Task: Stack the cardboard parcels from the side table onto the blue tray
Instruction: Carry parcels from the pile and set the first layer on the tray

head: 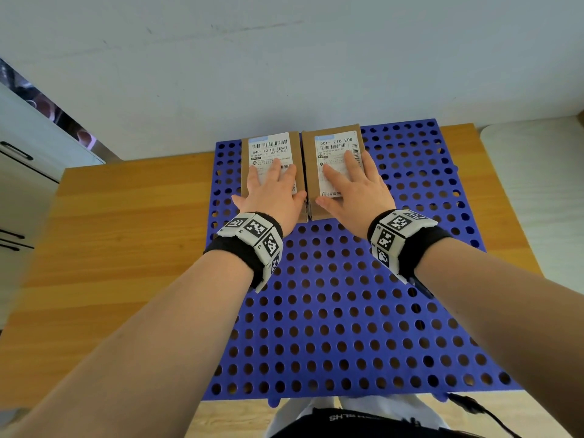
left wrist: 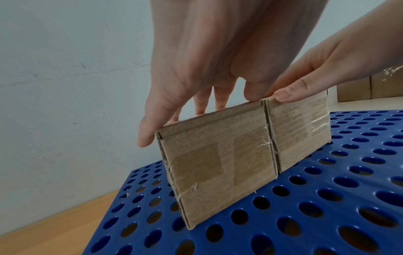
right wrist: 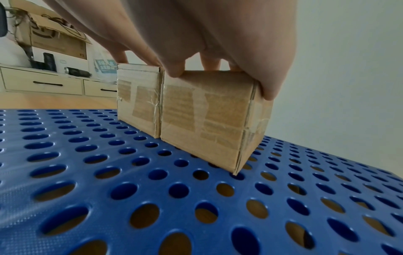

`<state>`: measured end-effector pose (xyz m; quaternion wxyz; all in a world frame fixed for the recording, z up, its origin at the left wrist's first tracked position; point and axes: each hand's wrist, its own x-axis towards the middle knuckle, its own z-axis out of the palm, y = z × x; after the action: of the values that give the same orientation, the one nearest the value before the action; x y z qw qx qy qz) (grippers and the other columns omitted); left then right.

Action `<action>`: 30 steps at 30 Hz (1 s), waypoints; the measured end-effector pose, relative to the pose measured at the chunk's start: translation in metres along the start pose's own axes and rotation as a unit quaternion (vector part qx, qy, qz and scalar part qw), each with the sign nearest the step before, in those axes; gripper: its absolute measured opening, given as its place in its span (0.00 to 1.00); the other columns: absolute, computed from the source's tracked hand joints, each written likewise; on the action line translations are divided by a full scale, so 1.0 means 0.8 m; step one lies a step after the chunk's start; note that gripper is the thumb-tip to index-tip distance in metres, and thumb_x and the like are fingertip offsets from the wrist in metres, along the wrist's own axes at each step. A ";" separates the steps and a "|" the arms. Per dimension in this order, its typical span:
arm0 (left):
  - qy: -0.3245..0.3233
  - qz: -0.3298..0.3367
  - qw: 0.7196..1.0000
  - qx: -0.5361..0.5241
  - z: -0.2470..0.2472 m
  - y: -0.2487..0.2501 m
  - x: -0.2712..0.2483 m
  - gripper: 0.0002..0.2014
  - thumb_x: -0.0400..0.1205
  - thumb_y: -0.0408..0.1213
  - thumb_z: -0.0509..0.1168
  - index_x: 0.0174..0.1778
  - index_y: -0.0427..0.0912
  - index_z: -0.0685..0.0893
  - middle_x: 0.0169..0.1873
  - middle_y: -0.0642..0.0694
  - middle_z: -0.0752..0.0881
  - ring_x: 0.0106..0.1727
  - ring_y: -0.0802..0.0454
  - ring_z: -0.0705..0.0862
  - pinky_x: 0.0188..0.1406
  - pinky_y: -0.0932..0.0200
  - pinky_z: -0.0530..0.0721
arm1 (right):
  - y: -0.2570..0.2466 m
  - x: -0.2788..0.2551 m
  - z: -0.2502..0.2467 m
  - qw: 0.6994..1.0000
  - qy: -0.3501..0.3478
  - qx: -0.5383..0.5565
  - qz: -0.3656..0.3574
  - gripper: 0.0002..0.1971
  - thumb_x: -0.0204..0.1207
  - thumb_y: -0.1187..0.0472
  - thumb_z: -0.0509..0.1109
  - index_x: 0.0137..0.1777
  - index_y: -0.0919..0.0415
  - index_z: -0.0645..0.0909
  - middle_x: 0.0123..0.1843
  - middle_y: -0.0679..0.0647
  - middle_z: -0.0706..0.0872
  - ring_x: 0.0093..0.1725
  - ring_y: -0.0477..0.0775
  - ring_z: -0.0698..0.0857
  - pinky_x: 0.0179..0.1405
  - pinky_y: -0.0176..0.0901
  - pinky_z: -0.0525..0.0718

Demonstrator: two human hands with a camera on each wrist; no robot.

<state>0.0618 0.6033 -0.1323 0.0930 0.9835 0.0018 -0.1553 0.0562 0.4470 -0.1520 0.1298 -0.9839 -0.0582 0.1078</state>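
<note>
Two brown cardboard parcels with white shipping labels stand side by side, touching, on the far part of the blue perforated tray point(head: 331, 311). My left hand point(head: 271, 191) lies flat on top of the left parcel point(head: 270, 148), fingers spread and straight, its outermost finger hanging over the parcel's outer side point(left wrist: 148, 134). My right hand point(head: 354, 188) lies the same way on the right parcel point(head: 336, 143), with its thumb at the seam between the two. The wrist views show the taped front faces of the left parcel point(left wrist: 218, 163) and the right parcel point(right wrist: 205, 120) resting on the tray.
The tray lies on a wooden table point(head: 126, 232) against a pale wall. A white side table point(head: 537, 169) stands at the right, with more cardboard boxes point(left wrist: 353, 89) on it. A white drawer cabinet point(head: 25, 159) is at the left. A black cable point(head: 474, 406) hangs at the tray's near right corner.
</note>
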 end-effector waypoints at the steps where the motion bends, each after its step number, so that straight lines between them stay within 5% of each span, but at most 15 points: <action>1: 0.000 0.000 1.000 0.000 0.000 0.000 0.000 0.28 0.86 0.55 0.50 0.82 0.59 0.52 0.84 0.55 0.46 0.84 0.40 0.42 0.72 0.21 0.56 | 0.000 0.000 0.000 1.000 0.000 0.000 0.000 0.34 0.79 0.35 0.52 0.82 0.43 0.49 0.85 0.55 0.43 0.83 0.61 0.37 0.82 0.57 0.46; 12: 0.005 0.001 1.000 0.000 -0.004 0.001 -0.001 0.28 0.85 0.55 0.52 0.82 0.58 0.54 0.84 0.54 0.48 0.83 0.40 0.44 0.71 0.22 0.59 | -0.006 -0.005 -0.003 0.999 0.026 0.021 0.008 0.33 0.78 0.37 0.57 0.81 0.45 0.55 0.83 0.60 0.48 0.83 0.63 0.41 0.82 0.60 0.49; 19: 0.027 0.019 0.999 0.018 -0.020 0.002 -0.001 0.27 0.83 0.55 0.57 0.78 0.53 0.64 0.80 0.49 0.60 0.80 0.39 0.56 0.71 0.26 0.61 | -0.014 -0.012 -0.014 1.000 0.009 0.008 0.017 0.34 0.80 0.37 0.54 0.83 0.46 0.49 0.84 0.60 0.49 0.83 0.63 0.41 0.82 0.59 0.44; 30: 0.093 0.235 0.967 0.016 -0.017 0.049 -0.023 0.22 0.84 0.46 0.56 0.73 0.42 0.71 0.71 0.44 0.74 0.72 0.45 0.72 0.73 0.46 0.69 | 0.005 -0.077 -0.037 0.990 0.062 0.049 0.117 0.29 0.81 0.51 0.60 0.80 0.57 0.59 0.82 0.61 0.56 0.83 0.61 0.51 0.82 0.54 0.56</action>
<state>0.0495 0.5675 -0.1064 0.1102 0.9679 -0.2230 -0.0370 0.0038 0.4272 -0.1135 0.1678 -0.9812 0.0707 0.0639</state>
